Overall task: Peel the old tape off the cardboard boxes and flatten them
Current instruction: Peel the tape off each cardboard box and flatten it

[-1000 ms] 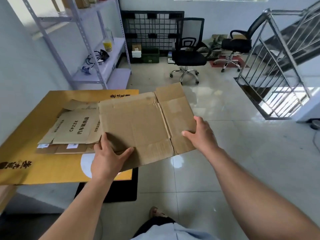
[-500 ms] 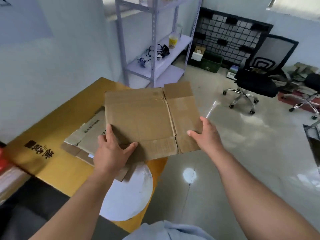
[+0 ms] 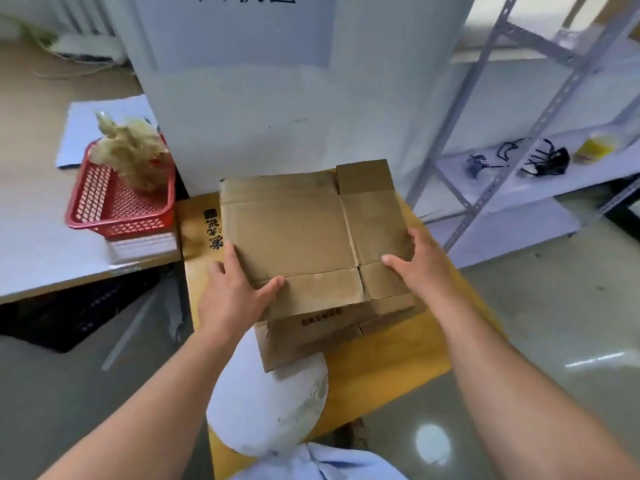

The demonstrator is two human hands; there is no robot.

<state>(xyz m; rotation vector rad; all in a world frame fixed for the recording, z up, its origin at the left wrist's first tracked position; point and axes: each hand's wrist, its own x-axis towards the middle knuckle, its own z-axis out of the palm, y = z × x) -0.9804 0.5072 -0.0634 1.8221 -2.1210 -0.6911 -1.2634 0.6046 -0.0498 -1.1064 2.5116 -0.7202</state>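
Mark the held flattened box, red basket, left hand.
flattened cardboard box [image 3: 294,237]: head view, middle of its large panel.
red basket [image 3: 138,227]: head view, near mesh wall.
left hand [image 3: 232,299]: head view, back of hand.

A storeroom-like workroom, this. Slotted metal shelving stands right, a red basket on a table left.

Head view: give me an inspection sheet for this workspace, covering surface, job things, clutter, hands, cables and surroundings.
Surface: yellow board with a white round patch.
Job's things: flattened box held over a stack of flat cardboard.
Clutter: red basket holding a pale tangled wad, left of the board.
Hands: left hand and right hand grip the flattened box at its near corners, thumbs on top.
Cables: black cords on the shelf rack.
Surroundings: white panel behind; tiled floor.
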